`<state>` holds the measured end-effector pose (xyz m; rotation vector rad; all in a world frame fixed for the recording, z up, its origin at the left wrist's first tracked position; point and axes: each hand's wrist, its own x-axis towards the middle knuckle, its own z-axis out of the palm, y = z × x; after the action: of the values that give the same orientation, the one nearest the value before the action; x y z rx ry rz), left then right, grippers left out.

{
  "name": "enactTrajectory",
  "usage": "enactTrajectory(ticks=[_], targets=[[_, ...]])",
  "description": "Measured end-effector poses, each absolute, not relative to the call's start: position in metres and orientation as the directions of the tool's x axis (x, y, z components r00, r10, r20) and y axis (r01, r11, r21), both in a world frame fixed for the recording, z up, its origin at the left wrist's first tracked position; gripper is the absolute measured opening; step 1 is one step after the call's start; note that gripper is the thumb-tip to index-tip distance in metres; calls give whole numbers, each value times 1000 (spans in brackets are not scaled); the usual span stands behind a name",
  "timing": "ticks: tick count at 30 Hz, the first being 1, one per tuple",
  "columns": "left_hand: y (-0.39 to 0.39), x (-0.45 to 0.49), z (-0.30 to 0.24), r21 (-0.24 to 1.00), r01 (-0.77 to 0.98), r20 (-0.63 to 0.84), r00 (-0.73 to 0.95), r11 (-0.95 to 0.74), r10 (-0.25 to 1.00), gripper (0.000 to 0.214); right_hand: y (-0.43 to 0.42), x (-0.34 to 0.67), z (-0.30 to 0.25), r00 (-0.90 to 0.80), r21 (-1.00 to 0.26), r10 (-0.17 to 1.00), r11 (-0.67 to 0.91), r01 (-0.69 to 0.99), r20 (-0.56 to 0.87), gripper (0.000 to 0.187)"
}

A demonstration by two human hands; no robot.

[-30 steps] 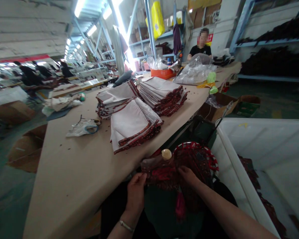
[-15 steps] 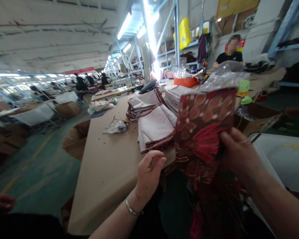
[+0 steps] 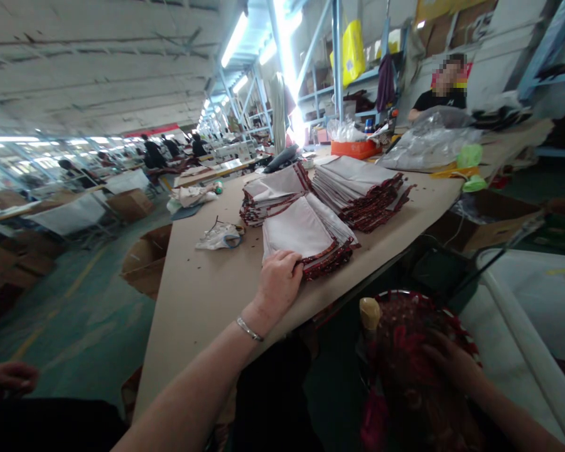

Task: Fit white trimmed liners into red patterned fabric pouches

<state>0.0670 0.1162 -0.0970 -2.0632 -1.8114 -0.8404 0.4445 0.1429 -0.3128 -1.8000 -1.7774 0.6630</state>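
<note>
My left hand (image 3: 277,285) reaches onto the brown table (image 3: 202,301) and its curled fingers rest on the near corner of the nearest stack of folded white cloths with dark red patterned edges (image 3: 306,235). My right hand (image 3: 449,364) lies low at the right, fingers spread over a heap of dark red patterned fabric (image 3: 405,339) in a red round basket below the table edge. A pale rounded knob (image 3: 370,312) sticks up beside that heap. Two more stacks of the same folded cloths (image 3: 358,188) lie further back.
A white bin (image 3: 532,314) stands at the right. On the table are a crumpled plastic bag (image 3: 219,237), an orange tray (image 3: 353,149) and clear bags (image 3: 428,141). A person in black sits at the far end. Cardboard boxes (image 3: 144,263) lie on the floor at the left. Another person's hand (image 3: 7,376) shows bottom left.
The red patterned piece that my right hand held up is down in the basket heap. My left hand has moved forward onto the nearest cloth stack.
</note>
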Motion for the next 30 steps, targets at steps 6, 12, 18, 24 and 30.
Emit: enactTrajectory(ticks=[6,12,18,24,30], targets=[[123,62,-83,154,983,476,16,-101,879,20,160,432,-287,-64,-777,997,73,625,42,43],[121,69,-75,24,981,412,168,-195,896,14,165,351,-159,-303,-738,812,582,343,499,25],[124,69,-71,131,976,382,114,-175,917,25,161,289,-91,-520,-486,496,858,168,696,18],[131,57,-68,302,934,382,64,-190,922,30,188,244,-65,-664,-245,421,906,347,618,25],[134,53,-57,388,908,413,-19,-157,910,26,199,213,-44,-811,119,444,846,520,382,22]])
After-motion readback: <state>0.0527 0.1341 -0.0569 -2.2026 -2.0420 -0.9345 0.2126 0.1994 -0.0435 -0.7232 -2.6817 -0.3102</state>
